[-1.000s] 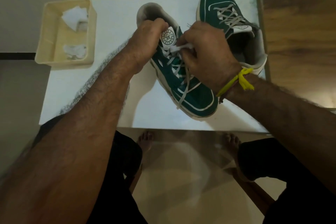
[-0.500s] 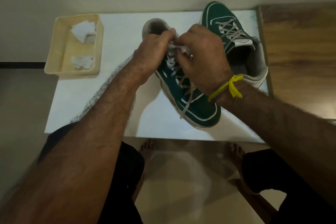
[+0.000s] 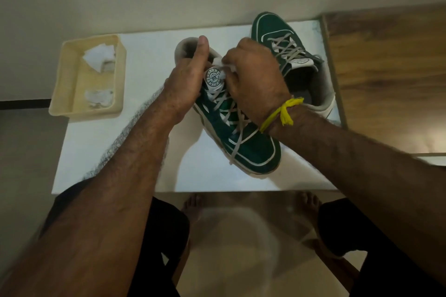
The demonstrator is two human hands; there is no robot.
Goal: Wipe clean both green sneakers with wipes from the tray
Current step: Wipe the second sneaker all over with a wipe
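Observation:
A green sneaker (image 3: pixel 251 149) with pale laces lies on the white table, toe pointing toward me. My left hand (image 3: pixel 185 84) grips its collar beside the tongue, thumb raised over the opening. My right hand (image 3: pixel 253 75), with a yellow thread at the wrist, pinches a white wipe (image 3: pixel 228 66) against the top of the tongue near the round logo patch. The second green sneaker (image 3: pixel 284 41) stands behind it at the back right, toe pointing away. A cream tray (image 3: pixel 62 89) at the back left holds crumpled white wipes (image 3: pixel 99 58).
The white table (image 3: pixel 135 152) ends in a near edge above my knees and bare feet. A wooden surface (image 3: pixel 391 75) adjoins the table on the right. A pale wall runs behind the table.
My left thumb has lifted off the tongue, so the logo patch shows again. The right hand with the wipe stays at the top of the tongue. The view has shifted slightly.

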